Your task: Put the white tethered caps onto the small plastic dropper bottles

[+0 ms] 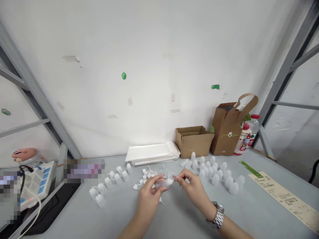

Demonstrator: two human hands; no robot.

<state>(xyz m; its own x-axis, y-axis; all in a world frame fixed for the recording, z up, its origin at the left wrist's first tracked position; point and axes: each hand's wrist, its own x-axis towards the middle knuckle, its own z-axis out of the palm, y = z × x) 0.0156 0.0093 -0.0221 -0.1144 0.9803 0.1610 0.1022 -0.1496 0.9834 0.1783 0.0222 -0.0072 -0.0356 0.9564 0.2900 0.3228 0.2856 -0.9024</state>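
A small translucent squeeze bottle (161,183) lies tilted sideways in the left hand (149,193), gripped between thumb and fingers above the grey table (171,220). The right hand (193,188) pinches narrowly at its nozzle end; what it grips is unclear. White nozzle caps (149,172) lie just behind.

Gray table (179,217), capped bottles (108,182), frosted bottles (215,180), white caps (136,187), white envelopes (152,153), cardboard box (195,146), brown bag (225,141), paper strip (282,196)

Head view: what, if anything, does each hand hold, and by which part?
The left hand holds a small translucent white plastic bottle by its body; the right hand is at its tip, grip unclear.
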